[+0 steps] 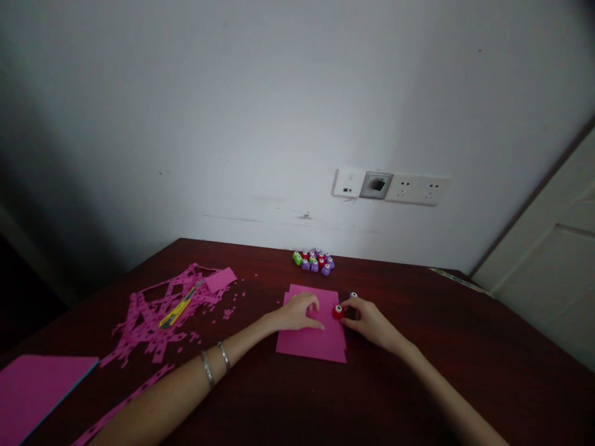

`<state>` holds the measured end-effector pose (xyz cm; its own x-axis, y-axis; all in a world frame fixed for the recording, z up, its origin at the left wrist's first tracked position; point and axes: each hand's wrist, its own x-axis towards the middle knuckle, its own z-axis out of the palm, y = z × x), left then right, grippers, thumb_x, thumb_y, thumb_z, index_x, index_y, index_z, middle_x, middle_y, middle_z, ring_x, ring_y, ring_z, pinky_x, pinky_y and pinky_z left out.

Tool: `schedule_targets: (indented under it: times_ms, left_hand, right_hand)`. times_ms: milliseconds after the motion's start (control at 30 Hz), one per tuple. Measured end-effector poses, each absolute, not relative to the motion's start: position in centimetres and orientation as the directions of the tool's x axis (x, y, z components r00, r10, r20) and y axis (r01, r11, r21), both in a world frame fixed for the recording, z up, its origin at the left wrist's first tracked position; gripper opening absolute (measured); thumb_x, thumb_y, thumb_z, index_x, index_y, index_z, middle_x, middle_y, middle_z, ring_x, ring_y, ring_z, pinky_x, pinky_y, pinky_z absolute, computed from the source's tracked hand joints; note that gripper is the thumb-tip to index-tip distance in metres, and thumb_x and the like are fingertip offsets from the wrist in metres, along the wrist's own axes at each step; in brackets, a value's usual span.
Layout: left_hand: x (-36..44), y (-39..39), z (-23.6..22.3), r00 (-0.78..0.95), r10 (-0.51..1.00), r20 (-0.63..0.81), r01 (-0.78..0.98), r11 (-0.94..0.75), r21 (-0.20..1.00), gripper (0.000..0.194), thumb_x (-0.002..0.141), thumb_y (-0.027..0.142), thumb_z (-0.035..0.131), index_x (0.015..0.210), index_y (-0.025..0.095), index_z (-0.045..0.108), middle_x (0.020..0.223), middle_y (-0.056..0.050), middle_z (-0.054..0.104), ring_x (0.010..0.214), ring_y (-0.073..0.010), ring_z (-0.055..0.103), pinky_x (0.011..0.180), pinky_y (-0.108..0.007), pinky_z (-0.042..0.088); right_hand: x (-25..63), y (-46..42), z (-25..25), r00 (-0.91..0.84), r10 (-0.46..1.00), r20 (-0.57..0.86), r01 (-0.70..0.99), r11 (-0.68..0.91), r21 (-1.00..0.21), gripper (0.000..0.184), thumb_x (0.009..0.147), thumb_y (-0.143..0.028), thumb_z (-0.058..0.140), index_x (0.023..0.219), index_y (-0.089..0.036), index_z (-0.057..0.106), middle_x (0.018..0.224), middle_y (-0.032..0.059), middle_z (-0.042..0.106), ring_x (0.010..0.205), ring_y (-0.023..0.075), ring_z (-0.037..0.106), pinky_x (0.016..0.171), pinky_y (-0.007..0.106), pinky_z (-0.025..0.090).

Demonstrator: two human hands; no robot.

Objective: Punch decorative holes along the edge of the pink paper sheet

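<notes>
Two sheets of pink paper (311, 348), one partly over the other, lie on the dark red table in front of me. My left hand (301, 311) rests over the sheets, its thumb and fingers apart and curved, with nothing between them. At the right edge of the paper, my right hand (365, 319) grips a small red craft paper punch (338, 312) with a white and black top between thumb and fingers. Just behind that hand stands a purple punch (354, 295), partly hidden by it.
Several green, red and purple punches (315, 264) cluster near the wall. To the left lie punched pink paper strips (144, 319), a yellow utility knife (176, 311) and pink scraps (227, 314). A pink paper stack (41, 393) sits front left. Wall sockets (416, 189) are behind.
</notes>
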<state>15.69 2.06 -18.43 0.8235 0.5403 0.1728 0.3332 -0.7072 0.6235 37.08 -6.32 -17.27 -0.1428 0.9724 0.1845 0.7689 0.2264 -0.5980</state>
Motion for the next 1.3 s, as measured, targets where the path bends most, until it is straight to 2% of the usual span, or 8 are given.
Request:
schedule_targets:
  times_ms: [167,400,567,667,767,833,967,1300]
  left_hand:
    - [15.7,2.1,-18.5,0.826,0.532,0.187,0.321,-0.716,0.621,0.043,0.062,0.05,0.069,0.083,0.016,0.053,0.081,-0.002,0.052,0.074,-0.0148,0.045,0.065,-0.025,0.034]
    - [15.6,2.1,-18.7,0.819,0.532,0.215,0.309,-0.724,0.616,0.043,0.062,0.05,0.069,0.083,0.016,0.053,0.081,-0.001,0.053,0.073,-0.0144,0.046,0.064,-0.024,0.035]
    - [15.7,2.4,-18.3,0.807,0.56,0.189,0.292,-0.655,0.697,0.035,0.066,0.045,0.067,0.081,0.015,0.056,0.078,-0.001,0.056,0.07,-0.0132,0.049,0.062,-0.023,0.037]
    - [15.4,3.5,-17.8,0.717,0.638,0.283,0.305,-0.651,0.695,0.024,0.072,0.037,0.064,0.078,0.015,0.058,0.077,-0.002,0.058,0.072,-0.0131,0.051,0.066,-0.025,0.039]
    - [14.7,5.2,-17.4,0.651,0.651,0.391,0.356,-0.716,0.6,0.024,0.071,0.036,0.064,0.082,0.016,0.061,0.086,-0.005,0.06,0.083,-0.0163,0.052,0.077,-0.029,0.039]
    - [14.1,6.2,-17.2,0.654,0.665,0.359,0.4,-0.708,0.583,0.03,0.07,0.04,0.065,0.087,0.015,0.062,0.088,-0.006,0.061,0.084,-0.0173,0.052,0.076,-0.03,0.04]
    - [12.8,7.4,-16.7,0.669,0.714,0.206,0.424,-0.594,0.683,0.04,0.068,0.046,0.064,0.09,0.013,0.064,0.082,-0.006,0.064,0.072,-0.015,0.055,0.066,-0.026,0.041]
    - [11.9,8.4,-16.3,0.77,0.637,0.043,0.31,-0.432,0.847,0.029,0.061,0.039,0.07,0.071,0.012,0.065,0.065,-0.001,0.061,0.061,-0.0107,0.051,0.056,-0.021,0.035]
  right_hand:
    - [37.6,-6.3,-16.9,-0.12,0.984,0.134,0.76,0.178,-0.625,0.017,0.071,-0.027,0.062,0.085,-0.019,0.067,0.081,0.0028,0.064,0.067,0.0146,0.055,0.061,0.027,0.042]
    - [37.2,-6.3,-17.6,-0.143,0.978,0.152,0.746,0.208,-0.633,0.025,0.071,-0.024,0.062,0.095,-0.018,0.064,0.085,0.0034,0.063,0.066,0.0136,0.054,0.06,0.026,0.043]
    - [37.1,-6.2,-18.0,-0.121,0.979,0.165,0.752,0.199,-0.628,0.021,0.072,-0.022,0.06,0.092,-0.018,0.063,0.073,0.0012,0.058,0.058,0.0116,0.049,0.055,0.024,0.042]
    - [37.0,-6.3,-17.8,-0.103,0.978,0.179,0.725,0.197,-0.66,0.019,0.073,-0.022,0.058,0.091,-0.019,0.062,0.07,-0.0005,0.054,0.057,0.0106,0.049,0.053,0.023,0.043]
    - [36.9,-6.7,-17.5,-0.071,0.989,0.128,0.661,0.143,-0.737,0.021,0.075,-0.027,0.056,0.095,-0.02,0.058,0.067,-0.0016,0.051,0.053,0.0101,0.048,0.041,0.019,0.042]
    - [36.7,-6.8,-17.4,-0.057,0.993,0.1,0.618,0.113,-0.778,0.025,0.076,-0.03,0.055,0.098,-0.02,0.056,0.068,-0.0019,0.05,0.051,0.0102,0.048,0.035,0.019,0.041]
    - [36.6,-6.9,-17.4,-0.04,0.991,0.13,0.579,0.129,-0.805,0.027,0.075,-0.035,0.057,0.099,-0.021,0.055,0.07,-0.0018,0.051,0.052,0.0099,0.049,0.035,0.019,0.044]
    - [36.5,-6.9,-17.2,-0.038,0.99,0.134,0.586,0.13,-0.8,0.032,0.075,-0.041,0.058,0.1,-0.02,0.054,0.071,-0.0015,0.052,0.053,0.0096,0.05,0.037,0.019,0.047]
